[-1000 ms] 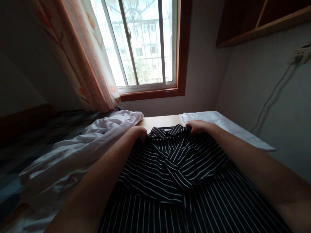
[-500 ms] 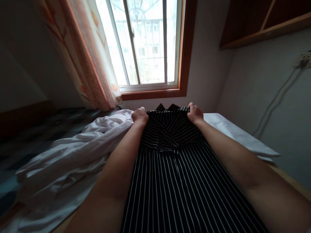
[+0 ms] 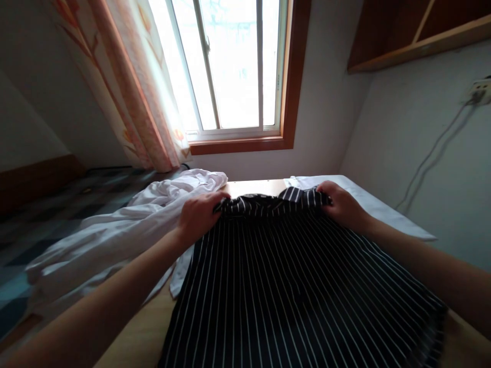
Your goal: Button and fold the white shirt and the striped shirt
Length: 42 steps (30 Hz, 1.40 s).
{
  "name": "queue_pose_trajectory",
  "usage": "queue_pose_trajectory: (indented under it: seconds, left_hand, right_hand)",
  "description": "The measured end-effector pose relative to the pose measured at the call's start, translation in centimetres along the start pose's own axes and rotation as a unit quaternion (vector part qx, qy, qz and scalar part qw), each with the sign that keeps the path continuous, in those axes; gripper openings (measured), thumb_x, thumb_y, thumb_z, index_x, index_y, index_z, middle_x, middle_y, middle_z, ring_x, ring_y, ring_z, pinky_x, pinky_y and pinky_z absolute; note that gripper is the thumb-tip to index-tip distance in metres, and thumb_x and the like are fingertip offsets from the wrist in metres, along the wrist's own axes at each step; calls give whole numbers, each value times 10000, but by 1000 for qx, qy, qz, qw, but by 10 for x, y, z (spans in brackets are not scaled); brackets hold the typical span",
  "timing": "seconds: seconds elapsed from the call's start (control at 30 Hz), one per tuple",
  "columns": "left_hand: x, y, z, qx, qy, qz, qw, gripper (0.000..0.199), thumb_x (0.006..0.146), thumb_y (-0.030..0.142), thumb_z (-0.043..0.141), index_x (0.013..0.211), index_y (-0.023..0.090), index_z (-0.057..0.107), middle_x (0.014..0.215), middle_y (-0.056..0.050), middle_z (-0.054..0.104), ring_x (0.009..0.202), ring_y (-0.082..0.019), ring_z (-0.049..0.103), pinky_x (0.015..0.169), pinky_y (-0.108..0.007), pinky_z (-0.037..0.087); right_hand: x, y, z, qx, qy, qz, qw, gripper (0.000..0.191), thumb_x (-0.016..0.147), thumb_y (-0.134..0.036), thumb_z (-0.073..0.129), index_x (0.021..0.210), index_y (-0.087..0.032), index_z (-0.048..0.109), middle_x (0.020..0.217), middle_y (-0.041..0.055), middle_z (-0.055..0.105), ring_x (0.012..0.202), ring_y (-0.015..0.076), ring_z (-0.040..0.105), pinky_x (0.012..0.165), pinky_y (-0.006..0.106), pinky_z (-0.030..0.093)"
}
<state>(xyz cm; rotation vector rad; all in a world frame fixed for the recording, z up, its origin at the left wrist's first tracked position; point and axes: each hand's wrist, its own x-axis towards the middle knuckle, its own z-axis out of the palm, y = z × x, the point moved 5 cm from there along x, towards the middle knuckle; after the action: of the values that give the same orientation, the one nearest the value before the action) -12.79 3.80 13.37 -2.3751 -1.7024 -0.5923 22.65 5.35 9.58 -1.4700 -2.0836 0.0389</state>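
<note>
A black garment with thin white stripes (image 3: 276,276) spreads over the wooden table, its lower part running out of view at the bottom. My left hand (image 3: 201,215) is closed on the upper left corner of its far edge. On the upper right corner, my right hand (image 3: 341,204) grips the cloth, with the fingers wrapped round it. Between the hands the far edge is bunched, and a striped flap (image 3: 290,194) sticks up near the right hand. The garment's exact kind is unclear.
Crumpled white cloth (image 3: 115,235) lies left of the table (image 3: 141,332), beside a dark checked bed surface (image 3: 34,217). Folded white cloth (image 3: 368,207) is at the far right. Behind are a window (image 3: 233,76) and curtain (image 3: 134,87); a cable (image 3: 433,153) hangs on the right wall.
Both hands have come lower and spread wider apart. The garment's far edge has dropped towards the table and folded over, uncovering some tabletop behind it.
</note>
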Motion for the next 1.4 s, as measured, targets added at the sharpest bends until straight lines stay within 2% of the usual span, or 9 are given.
queue_pose_trajectory:
  seconds: [0.07,0.17,0.33,0.47,0.57,0.77,1.03,1.2,1.4]
  left_hand:
    - [-37,13,7,-51,-124,101,986,437,769,196,590,1160,356,700,955,0,718,965,-213,640,909,-319,462]
    - [-87,25,16,-81,-173,170,967,498,725,113,577,1087,423,724,832,14,690,832,-187,632,849,-323,492]
    - [-140,29,50,-79,-103,152,980,653,722,36,500,1282,346,627,1120,-53,661,1101,-228,591,994,-417,497]
    - [-158,22,75,-112,-47,113,986,825,783,2,383,1548,290,269,1525,-95,420,1385,-223,424,1115,-454,428]
    - [-155,17,86,-109,-72,119,984,859,789,-12,375,1567,302,192,1539,-75,421,1420,-221,387,1153,-470,385]
    - [-127,11,95,-75,-106,154,979,659,810,-4,392,1434,188,480,1522,-109,439,1430,-233,372,1168,-472,360]
    - [-75,-5,113,-65,-114,136,982,588,806,-6,394,1355,131,554,1485,-135,485,1408,-221,407,1174,-436,348]
    - [-44,-11,120,-57,-103,107,987,598,783,-20,403,1347,97,564,1442,-162,527,1370,-237,461,1163,-433,370]
    - [-38,-18,124,-70,-80,84,991,670,702,-13,463,1341,148,582,1420,-115,559,1358,-244,474,1180,-449,347]
  right_hand:
    - [-42,1,5,-13,-20,-25,999,313,668,-126,569,957,-245,586,1100,87,621,1022,272,576,888,374,478]
    - [-92,-5,20,-40,-49,-80,995,277,652,-112,579,882,-260,618,1098,91,629,1044,288,572,928,429,468]
    - [-120,-7,30,-61,-46,-94,993,334,661,-83,558,921,-265,660,1186,95,655,1164,321,553,1019,526,414]
    - [-123,0,37,-6,-79,-96,992,533,654,-45,514,1121,-255,663,1316,75,631,1270,277,536,1112,500,380]
    - [-129,8,48,27,-81,-59,995,649,686,-44,478,1293,-246,592,1353,87,612,1280,246,546,1127,470,391]
    - [-132,1,59,-4,-63,-51,997,633,692,-36,468,1295,-186,587,1349,124,614,1292,265,537,1143,475,360]
    - [-86,-8,66,-37,-123,12,992,717,745,22,381,1438,-149,443,1339,101,629,1244,224,568,1160,441,271]
    - [-55,-24,77,-81,-124,55,987,624,773,23,380,1353,-123,562,1394,144,579,1372,251,445,1175,449,224]
    - [-38,-28,78,-60,-89,67,992,510,762,-51,497,1239,-142,652,1282,127,655,1225,257,569,1078,376,378]
